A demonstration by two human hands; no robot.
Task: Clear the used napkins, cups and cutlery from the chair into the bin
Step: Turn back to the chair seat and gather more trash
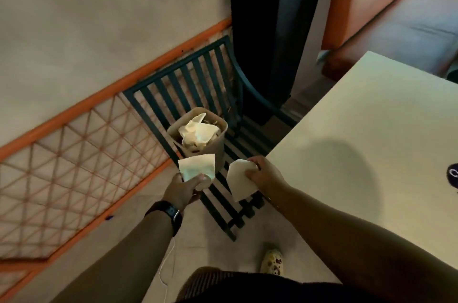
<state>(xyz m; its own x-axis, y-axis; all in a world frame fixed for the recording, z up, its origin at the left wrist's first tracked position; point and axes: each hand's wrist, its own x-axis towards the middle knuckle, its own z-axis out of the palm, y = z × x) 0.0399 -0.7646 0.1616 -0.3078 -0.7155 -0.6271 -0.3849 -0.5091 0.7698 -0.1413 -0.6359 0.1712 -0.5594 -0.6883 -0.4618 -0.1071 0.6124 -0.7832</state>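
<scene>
Two napkins are in hand: the left hand [182, 188] pinches a folded napkin [197, 166] between thumb and fingers, and the right hand [264, 173] grips a second napkin [239, 182], both above the seat of one dark slatted chair [188, 79]. One paper bin [198, 134] stuffed with crumpled napkins stands on that seat, just behind the hands. A pale desk [371, 141] crowds the chair's right side; a lattice wall panel [74, 166] runs on the left. One shoe [272, 261] shows below.
</scene>
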